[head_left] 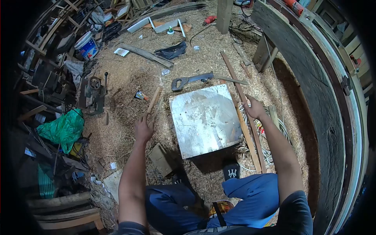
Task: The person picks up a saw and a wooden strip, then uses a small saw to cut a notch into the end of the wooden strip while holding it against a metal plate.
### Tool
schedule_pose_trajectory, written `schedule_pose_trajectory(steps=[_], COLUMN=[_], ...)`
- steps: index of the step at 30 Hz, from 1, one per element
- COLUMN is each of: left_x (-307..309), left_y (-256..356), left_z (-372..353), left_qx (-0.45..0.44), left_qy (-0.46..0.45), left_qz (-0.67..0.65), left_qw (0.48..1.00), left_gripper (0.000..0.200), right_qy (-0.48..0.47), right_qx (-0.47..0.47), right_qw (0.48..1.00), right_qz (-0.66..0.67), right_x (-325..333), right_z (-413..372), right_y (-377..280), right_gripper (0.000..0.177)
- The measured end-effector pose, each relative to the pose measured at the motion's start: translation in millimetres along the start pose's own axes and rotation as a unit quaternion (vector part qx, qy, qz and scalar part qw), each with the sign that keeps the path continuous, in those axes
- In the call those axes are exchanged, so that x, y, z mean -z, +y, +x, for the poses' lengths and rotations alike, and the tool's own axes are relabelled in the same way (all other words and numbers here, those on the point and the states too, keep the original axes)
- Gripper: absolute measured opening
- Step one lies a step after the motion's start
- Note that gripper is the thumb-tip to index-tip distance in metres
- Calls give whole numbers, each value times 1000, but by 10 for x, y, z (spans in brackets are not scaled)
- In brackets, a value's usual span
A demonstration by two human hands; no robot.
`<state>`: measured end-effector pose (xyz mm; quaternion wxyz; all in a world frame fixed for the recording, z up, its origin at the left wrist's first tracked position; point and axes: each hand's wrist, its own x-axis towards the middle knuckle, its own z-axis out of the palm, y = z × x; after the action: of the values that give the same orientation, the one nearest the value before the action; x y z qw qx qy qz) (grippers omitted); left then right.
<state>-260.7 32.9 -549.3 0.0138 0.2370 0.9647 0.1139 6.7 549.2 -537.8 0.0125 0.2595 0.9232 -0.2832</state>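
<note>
My left hand [143, 129] is at the lower end of a short, pale wooden stick [155, 97], its fingers closed around that end. On the other side, my right hand [255, 108] grips a long, dark brown wooden strip [234, 74] that slants down past the box. A lighter wooden strip [246, 135] runs beside it. Between my hands stands a square block or box with a scuffed metallic top [205, 119]. Just beyond it a handsaw [192, 81] lies on the sawdust.
Coiled pale cable [268, 156] lies by the strips at right. A heavy dark beam [297, 55] borders the right side. At left are a machine vise-like tool [94, 92], a green plastic bag [62, 129] and a paint bucket [86, 46]. A red power tool [209, 20] lies farther off.
</note>
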Motion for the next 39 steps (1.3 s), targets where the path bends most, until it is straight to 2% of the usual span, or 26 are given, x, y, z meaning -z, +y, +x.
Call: schedule_pose_trajectory(steps=[4, 10, 13, 16, 17, 18, 23, 28, 30, 32, 34, 36, 38, 39], left_x=[-56, -585, -951, -1143, -1269, -1377, -1907, -1974, -1895, -1842, -1998, -2168, -2285, -2279], left_y=[0, 69, -3, 29, -3, -28, -194, 57, 185, 278, 281, 350, 413, 441], left_z=[155, 755, 1083, 1341, 1407, 1473, 1860, 2109, 2245, 2372, 2549, 2564, 2544, 2512], left_qx=[29, -24, -56, -50, -44, -54, -52, -50, -58, -59, -37, -107, -109, -80], left_qy=[-16, 0, 22, 17, 5, 11, 8, 4, 10, -28, -62, -56, -79, -132], left_qz=[10, -31, 24, -29, -22, -32, -62, -28, -22, -6, -57, -36, -52, -39], left_qw=[999, 999, 998, 998, 999, 998, 997, 998, 998, 998, 996, 992, 989, 987], left_gripper=[56, 58, 56, 57, 57, 57, 55, 52, 51, 52, 52, 47, 44, 44], right_qy=[-2, 9, 37, 3, 36, -7, 8, -15, -3, 11, -22, -53, -89, -97], right_qx=[-21, -40, -13, -37, 10, -37, 55, 59, 111, 137, 112, 116, 173, 188], right_qw=[1000, 999, 999, 999, 999, 999, 998, 997, 991, 989, 993, 991, 981, 976], right_qz=[1, 3, 17, 38, -2, 0, -32, -48, -76, -59, -34, -46, 18, 45], right_x=[-41, -252, -483, -577, -710, -635, -692, -552, -613, -691, -732, -832, -1007, -1068], right_z=[80, 341, 502, 675, 762, 813, 1081, 1570, 1909, 2173, 2373, 2474, 2567, 2558], right_y=[31, 189, 406, 488, 685, 555, 604, 282, 197, 1, -226, -371, -378, -360], right_gripper=[67, 66, 63, 61, 60, 61, 63, 65, 66, 65, 64, 63, 62, 63])
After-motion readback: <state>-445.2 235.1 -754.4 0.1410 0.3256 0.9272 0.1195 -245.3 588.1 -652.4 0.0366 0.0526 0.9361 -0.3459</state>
